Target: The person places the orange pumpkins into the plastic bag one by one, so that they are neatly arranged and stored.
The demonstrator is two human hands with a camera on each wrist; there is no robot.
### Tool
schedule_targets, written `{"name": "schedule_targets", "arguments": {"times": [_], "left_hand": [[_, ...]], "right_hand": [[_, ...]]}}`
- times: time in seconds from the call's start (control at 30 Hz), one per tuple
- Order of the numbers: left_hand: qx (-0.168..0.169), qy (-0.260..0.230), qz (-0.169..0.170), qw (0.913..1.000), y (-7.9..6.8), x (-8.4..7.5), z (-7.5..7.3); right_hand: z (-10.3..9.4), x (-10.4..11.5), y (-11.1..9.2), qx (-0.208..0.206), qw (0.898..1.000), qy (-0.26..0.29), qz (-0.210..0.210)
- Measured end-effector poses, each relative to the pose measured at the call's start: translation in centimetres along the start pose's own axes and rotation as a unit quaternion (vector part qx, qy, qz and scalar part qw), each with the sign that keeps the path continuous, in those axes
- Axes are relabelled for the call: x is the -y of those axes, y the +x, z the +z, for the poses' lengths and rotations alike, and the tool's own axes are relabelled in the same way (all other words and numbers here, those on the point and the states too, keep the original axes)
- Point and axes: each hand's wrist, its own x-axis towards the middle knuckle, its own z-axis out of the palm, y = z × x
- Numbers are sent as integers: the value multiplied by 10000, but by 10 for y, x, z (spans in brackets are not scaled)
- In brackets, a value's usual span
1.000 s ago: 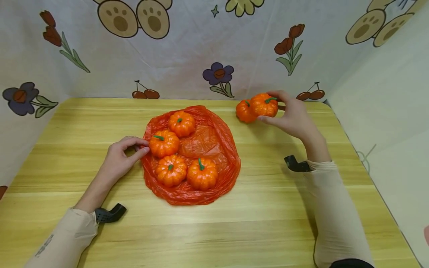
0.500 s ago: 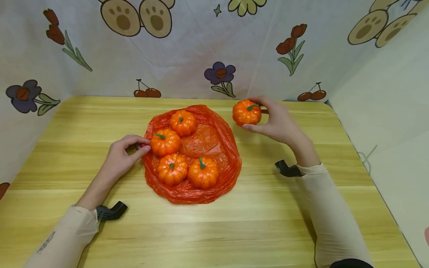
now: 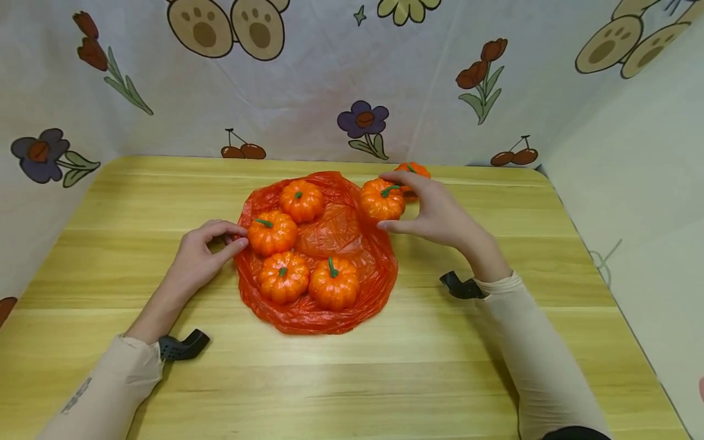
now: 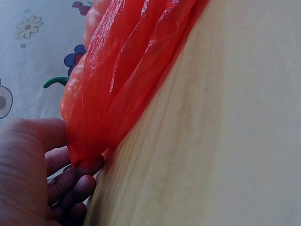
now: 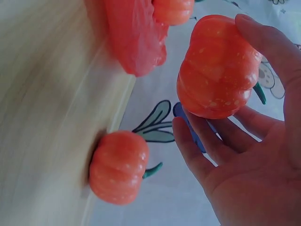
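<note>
My right hand (image 3: 434,211) grips a small orange pumpkin (image 3: 382,200) with a green stem, held above the right rim of a red plastic bag. In the right wrist view the held pumpkin (image 5: 218,68) is off the table, between thumb and fingers. The red plastic bag (image 3: 330,229) lies spread open, with several pumpkins inside along its left and front. My left hand (image 3: 200,256) pinches the bag's left edge; the left wrist view shows the red film (image 4: 89,146) between thumb and fingers. Behind my right hand another pumpkin (image 3: 414,170) stands on the table, partly hidden.
The wooden table (image 3: 352,385) reaches back to a patterned cloth (image 3: 297,91). Both wrists carry black camera mounts; the left mount (image 3: 184,345) is close to the tabletop. A pale wall (image 3: 649,201) stands to the right.
My right hand has carried the pumpkin leftward and toward me, from over the standing pumpkin to the bag's right rim. The left hand keeps its hold on the bag.
</note>
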Motion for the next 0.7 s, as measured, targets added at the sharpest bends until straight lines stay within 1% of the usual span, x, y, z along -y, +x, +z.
{"name": "schedule_targets", "arguments": {"times": [0.17,0.37,0.6,0.7], "left_hand": [[5,2,11,10000,1,-1,-1],[35,29,-51,10000,1,-2,0],[55,31,-105,9999,1,-2,0],[46,38,-94,9999,1,-2,-1]], "right_hand": [[5,6,1,120,9997,93,-169],[14,7,3,228,9992,-1,-315],[28,9,10,368,9976,134,-574],[35,12,12,486,9970,139,-585]]}}
